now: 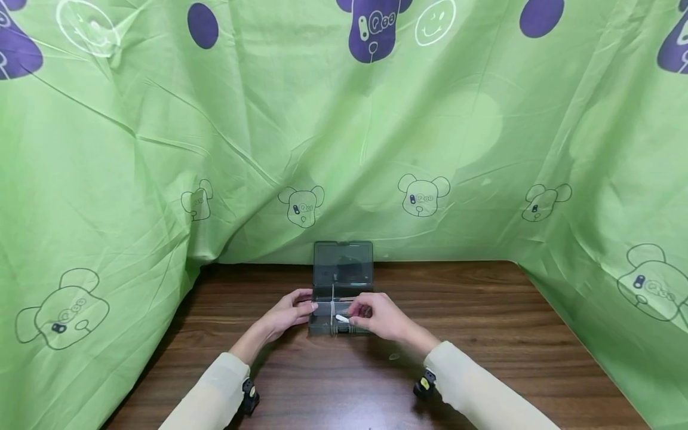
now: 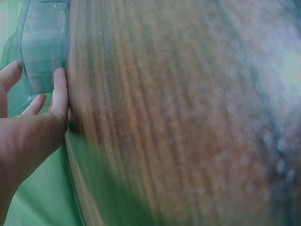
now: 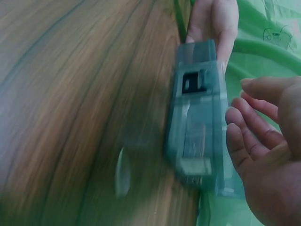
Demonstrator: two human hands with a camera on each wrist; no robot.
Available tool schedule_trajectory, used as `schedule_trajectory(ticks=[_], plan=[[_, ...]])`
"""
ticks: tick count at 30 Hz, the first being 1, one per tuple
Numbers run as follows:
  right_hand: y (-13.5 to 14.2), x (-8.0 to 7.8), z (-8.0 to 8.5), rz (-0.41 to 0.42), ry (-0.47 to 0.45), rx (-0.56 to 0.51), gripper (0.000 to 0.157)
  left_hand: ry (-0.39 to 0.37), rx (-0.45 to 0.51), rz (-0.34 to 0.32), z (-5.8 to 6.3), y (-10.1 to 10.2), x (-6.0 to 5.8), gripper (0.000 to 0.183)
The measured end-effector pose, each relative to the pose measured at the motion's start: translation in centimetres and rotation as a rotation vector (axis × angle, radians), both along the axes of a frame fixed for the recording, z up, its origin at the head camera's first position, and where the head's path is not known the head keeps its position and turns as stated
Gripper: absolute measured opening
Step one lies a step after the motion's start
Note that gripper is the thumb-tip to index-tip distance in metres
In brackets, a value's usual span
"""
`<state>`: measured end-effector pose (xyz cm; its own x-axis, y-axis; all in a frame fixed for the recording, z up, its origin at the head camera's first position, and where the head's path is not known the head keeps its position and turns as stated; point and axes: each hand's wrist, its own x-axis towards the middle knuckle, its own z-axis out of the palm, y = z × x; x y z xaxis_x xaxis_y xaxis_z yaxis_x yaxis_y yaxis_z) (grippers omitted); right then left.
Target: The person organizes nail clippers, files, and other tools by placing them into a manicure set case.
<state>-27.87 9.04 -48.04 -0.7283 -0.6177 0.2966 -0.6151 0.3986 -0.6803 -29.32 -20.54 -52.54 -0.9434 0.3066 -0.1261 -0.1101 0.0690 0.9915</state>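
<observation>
A dark see-through compartment box [image 1: 321, 329] stands on the table with its lid [image 1: 342, 263] raised at the back and pale dividers [image 1: 324, 309] inside. My left hand [image 1: 288, 313] holds the box's left end, thumb on the near side and fingers toward the back; the left wrist view shows this same hold. Over the front right part of the box is my right hand [image 1: 383, 316], fingers partly curled. A small white piece [image 1: 342, 319] shows right by its thumb tip. I cannot tell if the fingers pinch it; in the right wrist view the fingers [image 3: 235, 141] show nothing white.
Nearer than the box, a small clear piece [image 1: 395, 356] lies on the brown wood-grain table [image 1: 333, 382]. A green patterned cloth [image 1: 355, 149] hangs behind and along both sides. Black wrist cameras [image 1: 424, 383] are strapped at both sleeves.
</observation>
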Motion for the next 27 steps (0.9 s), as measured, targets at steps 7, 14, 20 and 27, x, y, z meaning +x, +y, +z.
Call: schedule_trajectory(ticks=[7, 14, 20, 27], plan=[[2.4, 0.5, -0.2, -0.026, 0.014, 0.033, 0.010, -0.009, -0.005, 0.007, -0.2, -0.2, -0.2, 0.066], [4.6, 1.3, -0.7, 0.014, 0.038, 0.091, 0.015, -0.001, -0.013, 0.008, -0.1, 0.0, -0.1, 0.066], [6.8, 2.1, -1.4, 0.049, 0.035, 0.135, 0.011, -0.008, -0.008, 0.008, -0.1, -0.1, -0.2, 0.066], [8.7, 3.1, -2.4, 0.040, -0.014, 0.183, 0.010, -0.008, -0.008, 0.002, -0.1, -0.1, -0.2, 0.066]])
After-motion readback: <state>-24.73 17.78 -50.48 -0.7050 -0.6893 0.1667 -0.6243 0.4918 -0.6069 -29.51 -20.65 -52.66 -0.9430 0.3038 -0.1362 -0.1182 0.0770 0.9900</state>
